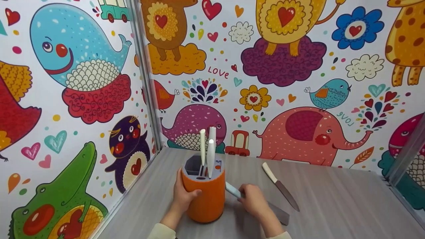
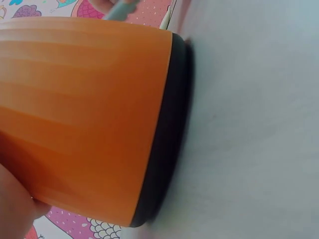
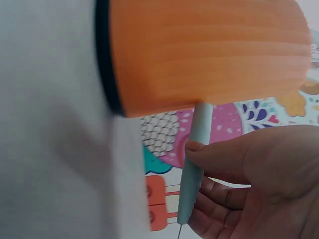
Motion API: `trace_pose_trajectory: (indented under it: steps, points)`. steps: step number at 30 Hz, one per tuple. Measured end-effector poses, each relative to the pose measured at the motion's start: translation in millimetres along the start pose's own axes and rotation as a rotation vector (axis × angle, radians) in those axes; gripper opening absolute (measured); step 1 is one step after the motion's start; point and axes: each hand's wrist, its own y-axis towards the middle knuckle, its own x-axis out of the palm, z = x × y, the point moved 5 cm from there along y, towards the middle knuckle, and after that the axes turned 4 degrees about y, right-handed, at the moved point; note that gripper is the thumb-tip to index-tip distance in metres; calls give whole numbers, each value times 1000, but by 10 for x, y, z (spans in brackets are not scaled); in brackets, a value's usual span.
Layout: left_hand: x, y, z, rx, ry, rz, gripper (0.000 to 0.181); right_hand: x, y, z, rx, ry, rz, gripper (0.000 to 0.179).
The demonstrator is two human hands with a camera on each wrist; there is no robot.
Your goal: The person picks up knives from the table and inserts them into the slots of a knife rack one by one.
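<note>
An orange knife block (image 1: 206,199) with a grey top and dark base stands upright on the table. My left hand (image 1: 182,196) holds it by the left side, thumb across the front. Several white and grey handles (image 1: 211,156) stick up from its slots. Right of the block, my right hand (image 1: 253,200) grips a knife by its pale blue-green handle (image 3: 193,169). The wide grey blade (image 1: 280,214) runs out past my wrist, partly hidden by it. In the right wrist view the handle's end is close against the block's side; whether they touch I cannot tell.
Farther right, a knife with a cream handle (image 1: 269,172) and dark blade lies on the grey wood-look table (image 1: 335,199). Walls with printed cartoon animals rise at the back and left, joined by a metal corner post (image 1: 146,76).
</note>
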Motion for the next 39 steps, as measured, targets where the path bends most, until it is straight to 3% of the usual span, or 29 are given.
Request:
trace_pose_trajectory:
  steps: [9, 18, 25, 33, 39]
  points:
    - [-9, 3, -35, -7, -11, -1, 110, -266, -37, -160, 26, 165, -13, 15]
    - [3, 5, -11, -22, -15, -16, 105, -491, -121, -251, 104, 367, 16, 20]
    - [-3, 1, -18, 21, -27, 3, 110, -636, -182, -322, 47, 462, 102, 21]
    - [-13, 2, -12, -33, -18, -28, 109, -724, -248, -449, 21, 590, 134, 23]
    - [-40, 21, 130, -54, 55, -16, 111, -698, -277, -553, 8, 638, 122, 24]
